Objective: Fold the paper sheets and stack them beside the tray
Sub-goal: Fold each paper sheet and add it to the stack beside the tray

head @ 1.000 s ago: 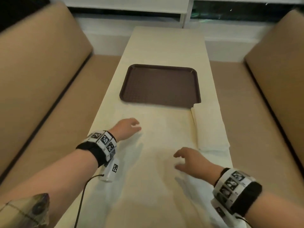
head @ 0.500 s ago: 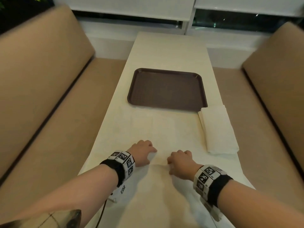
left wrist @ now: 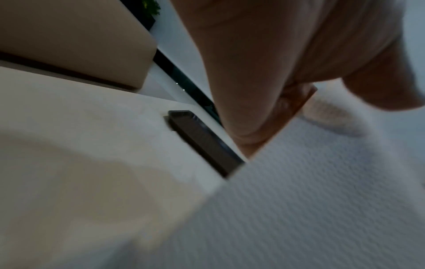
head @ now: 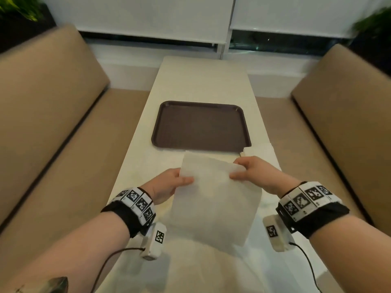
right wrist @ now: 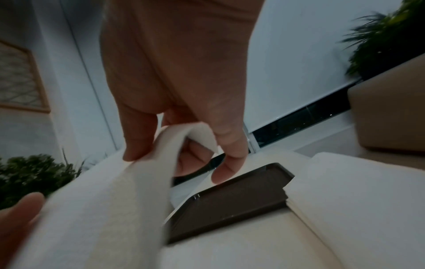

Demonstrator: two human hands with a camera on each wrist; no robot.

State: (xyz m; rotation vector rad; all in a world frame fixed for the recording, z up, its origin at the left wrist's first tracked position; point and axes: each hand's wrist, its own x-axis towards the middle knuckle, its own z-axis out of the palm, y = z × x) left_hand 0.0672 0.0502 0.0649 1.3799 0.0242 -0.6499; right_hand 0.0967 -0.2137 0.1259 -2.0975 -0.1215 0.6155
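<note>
A white paper sheet (head: 213, 199) is lifted off the table in front of me, its far edge raised toward the brown tray (head: 201, 125). My left hand (head: 169, 183) pinches the sheet's left edge. My right hand (head: 251, 169) pinches its upper right corner. The right wrist view shows the sheet (right wrist: 110, 209) bending over my fingers (right wrist: 230, 145) with the tray (right wrist: 230, 202) beyond. In the left wrist view the textured sheet (left wrist: 310, 209) fills the lower right, and the tray (left wrist: 202, 142) shows edge-on. A stack of folded sheets (head: 264, 150) lies by the tray's near right corner, partly hidden by my right hand.
More flat paper (head: 148, 163) covers the long cream table (head: 203, 81) under my hands. Tan bench seats (head: 53, 123) run along both sides. White blinds (head: 148, 17) and plants (head: 19, 7) stand at the far end. Cables (head: 110, 261) hang from my wrist cameras.
Both hands were pressing low on the flat paper near the table's front. Now they have picked up a sheet by its near edge and lifted it up and toward the tray.
</note>
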